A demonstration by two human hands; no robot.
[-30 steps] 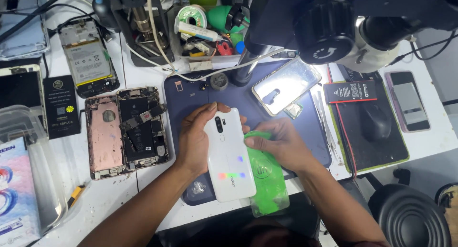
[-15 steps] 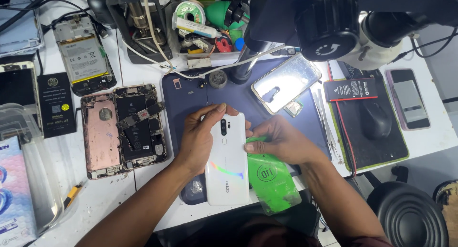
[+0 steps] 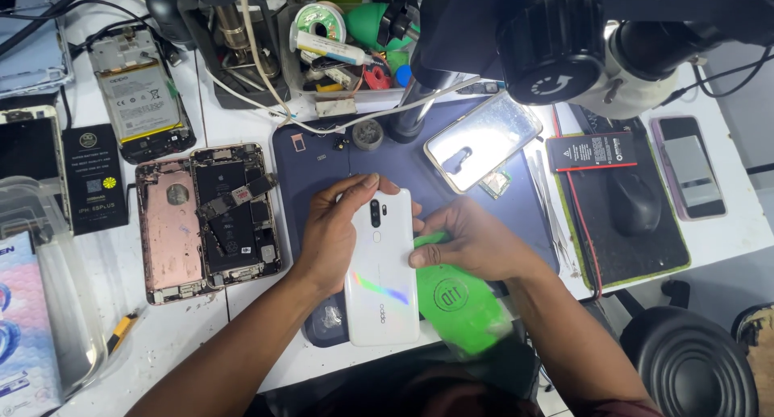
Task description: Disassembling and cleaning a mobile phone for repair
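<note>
Left hand point(image 3: 334, 232) is gripping the slick, probably fragile white phone point(image 3: 381, 272) by its edges; right hand point(image 3: 472, 241) is pinching a bendy green card point(image 3: 459, 300) against its side.

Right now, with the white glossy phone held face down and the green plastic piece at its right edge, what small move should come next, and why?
Probably slide the green plastic pry card a little further along the right edge of the white glossy phone. The right hand pinches the card against that side, while the left hand grips the opposite edge and steadies the phone over the dark blue mat. Whether the seam has opened cannot be told.
</note>
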